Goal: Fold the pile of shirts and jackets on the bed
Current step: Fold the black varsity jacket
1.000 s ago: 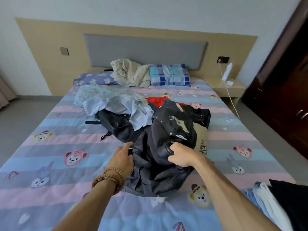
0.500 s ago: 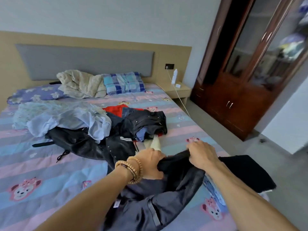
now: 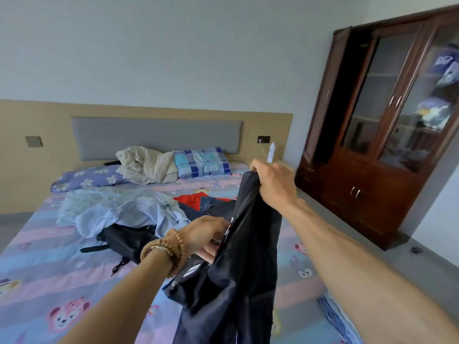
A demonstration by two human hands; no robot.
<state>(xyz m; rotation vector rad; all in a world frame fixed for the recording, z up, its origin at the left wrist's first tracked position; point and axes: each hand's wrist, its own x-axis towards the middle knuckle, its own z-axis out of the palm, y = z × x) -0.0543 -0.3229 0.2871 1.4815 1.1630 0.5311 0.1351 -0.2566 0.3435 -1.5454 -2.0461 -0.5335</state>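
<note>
Dark navy jacket (image 3: 238,281) is held up over the bed (image 3: 44,281), hanging crumpled. Right hand (image 3: 275,184) is pinched on its top edge; left hand (image 3: 206,234) is clamped lower down. Remaining pile (image 3: 129,219) is left behind, brown cabinet (image 3: 387,135) beside.

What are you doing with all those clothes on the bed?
A person is sorting a heap of clothes to fold. The right hand grips the top edge of a dark jacket and holds it up, while the left hand, with bead bracelets on the wrist, holds it lower down. The jacket hangs unfolded above the bed. Behind it lie a light blue shirt, a black garment and something red, all still unfolded.
</note>
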